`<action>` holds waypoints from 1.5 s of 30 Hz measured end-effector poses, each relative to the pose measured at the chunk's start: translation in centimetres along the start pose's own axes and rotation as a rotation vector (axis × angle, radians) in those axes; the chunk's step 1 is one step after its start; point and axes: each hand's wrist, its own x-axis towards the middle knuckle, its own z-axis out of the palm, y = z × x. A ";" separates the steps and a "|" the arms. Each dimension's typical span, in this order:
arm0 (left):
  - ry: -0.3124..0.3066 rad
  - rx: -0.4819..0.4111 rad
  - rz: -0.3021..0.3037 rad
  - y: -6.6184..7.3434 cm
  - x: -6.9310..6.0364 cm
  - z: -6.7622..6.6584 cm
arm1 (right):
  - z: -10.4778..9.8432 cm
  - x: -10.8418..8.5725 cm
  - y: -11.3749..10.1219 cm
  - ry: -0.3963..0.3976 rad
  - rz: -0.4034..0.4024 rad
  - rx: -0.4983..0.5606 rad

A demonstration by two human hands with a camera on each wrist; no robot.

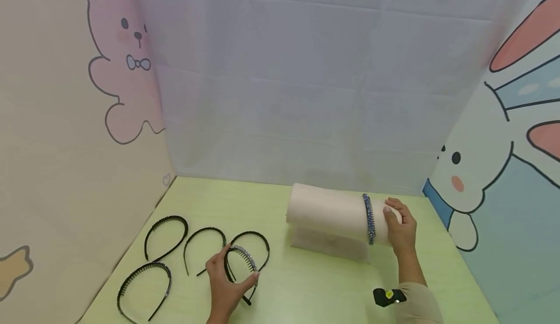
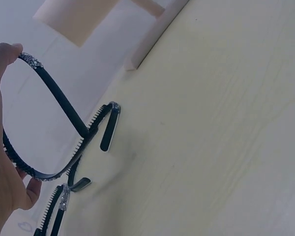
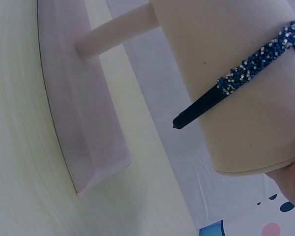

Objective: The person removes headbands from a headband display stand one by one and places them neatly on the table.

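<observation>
My left hand (image 1: 227, 285) pinches a black toothed headband with silver glitter (image 1: 245, 255) between thumb and fingers, lifted over the left part of the table. In the left wrist view that headband (image 2: 61, 101) shows as a loop, with other headbands behind it. My right hand (image 1: 401, 226) grips the right end of a cream padded display roll (image 1: 325, 212) on a stand. A headband with blue and white beads (image 1: 369, 219) sits around the roll near that hand. The right wrist view shows the beaded headband (image 3: 260, 61) and its black tip close up.
Several black headbands lie at the table's left, among them one at the far left (image 1: 187, 226) and one near the front (image 1: 168, 278). The roll's flat base (image 1: 328, 243) rests on the pale green table (image 1: 315, 290). Cartoon-printed walls and a whitish back sheet (image 1: 280, 85) enclose the table.
</observation>
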 end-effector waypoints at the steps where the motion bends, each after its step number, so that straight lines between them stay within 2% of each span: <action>1: -0.001 0.014 -0.014 -0.1 0.1 -0.2 | 0.0 0.0 -0.1 0.000 0.004 -0.001; 4: 0.010 0.062 -0.053 -0.3 0.3 -0.9 | 0.1 -0.1 -0.3 -0.001 0.001 0.007; 10: 0.085 0.145 -0.150 -0.5 0.5 -1.6 | 0.2 -0.1 0.0 0.006 -0.013 0.004; 13: 0.104 0.175 -0.190 -0.8 0.5 -1.9 | 0.2 -0.1 0.2 0.010 -0.033 0.005; 20: 0.067 0.198 -0.286 -1.6 0.8 -3.7 | 0.2 -0.1 0.4 0.013 -0.052 0.015; 27: 0.018 0.320 -0.411 -2.2 1.1 -5.5 | 0.1 -0.2 0.5 0.008 -0.026 -0.016; 31: 0.004 0.352 -0.472 -2.5 1.4 -6.0 | 0.1 -0.2 0.1 0.006 -0.020 0.002; 36: -0.014 0.362 -0.529 -3.1 1.5 -6.4 | 0.4 -1.2 -1.9 0.003 -0.033 0.014; 40: -0.036 0.385 -0.585 -3.3 1.4 -6.4 | 0.2 -0.8 -1.3 0.001 -0.002 -0.014; 43: -0.059 0.395 -0.623 -3.3 1.4 -6.5 | 0.1 -0.7 -1.2 0.002 -0.014 -0.004; 45: -0.068 0.399 -0.640 -3.3 1.3 -6.5 | 0.2 -1.1 -2.0 0.003 -0.038 0.013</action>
